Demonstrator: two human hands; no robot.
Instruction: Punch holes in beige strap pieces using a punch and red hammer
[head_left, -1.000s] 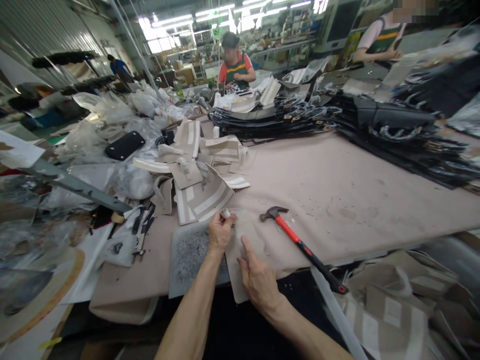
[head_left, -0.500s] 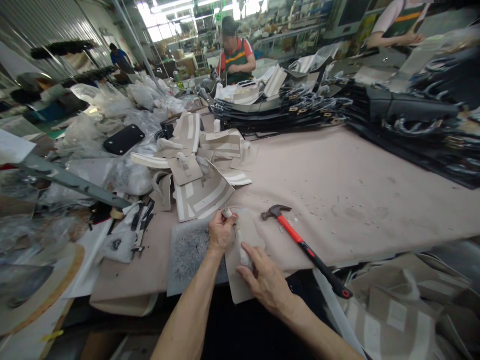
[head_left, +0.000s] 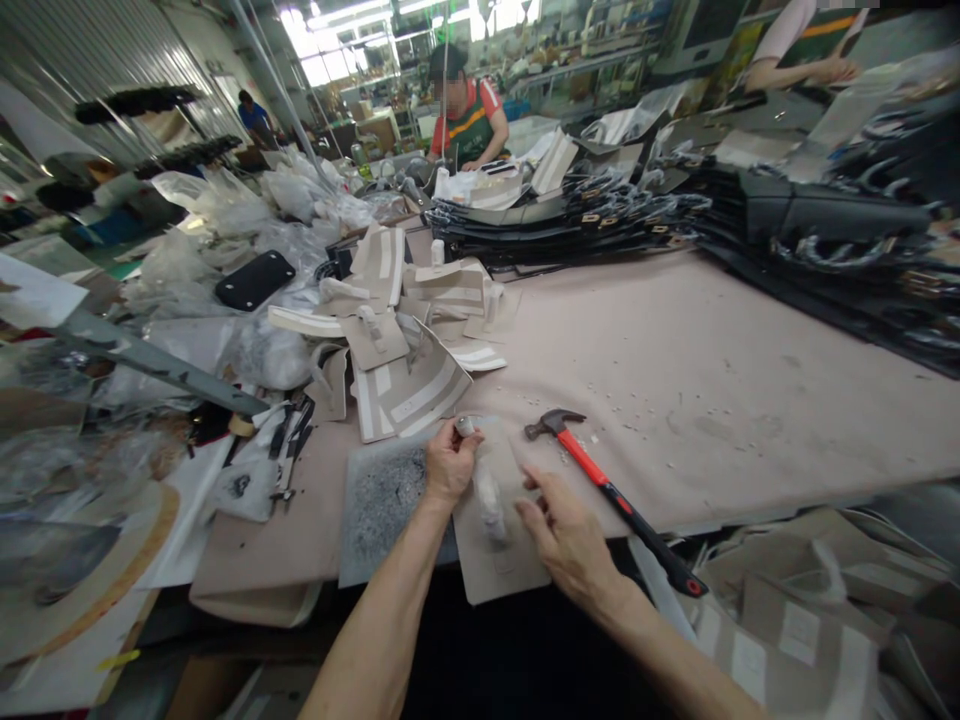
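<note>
A beige panel (head_left: 517, 575) lies at the table's front edge, with a pale strap (head_left: 491, 508) wrapped in clear plastic along its middle. My left hand (head_left: 450, 462) is closed at the panel's upper end, pinching the strap's far end, where a small shiny bit shows between thumb and fingers. Just right of the panel hovers my right hand (head_left: 566, 535), fingers apart and nothing in them. Beneath my left forearm is a grey, worn board (head_left: 382, 505). A claw hammer (head_left: 600, 480) with a red and black handle rests to the right.
More beige panels (head_left: 409, 385) with white strips are heaped beyond my hands. Black bag pieces (head_left: 555, 235) are stacked along the far side. Loose tools (head_left: 292, 445) lie at left, below a metal bar (head_left: 165, 362). Beige pieces (head_left: 810, 590) fill the lower right. A co-worker (head_left: 472, 125) works opposite.
My right hand has let go of the wrapped strap and moved right, its fingers now apart. My left hand keeps its pinch near the panel's top, shifted slightly.
</note>
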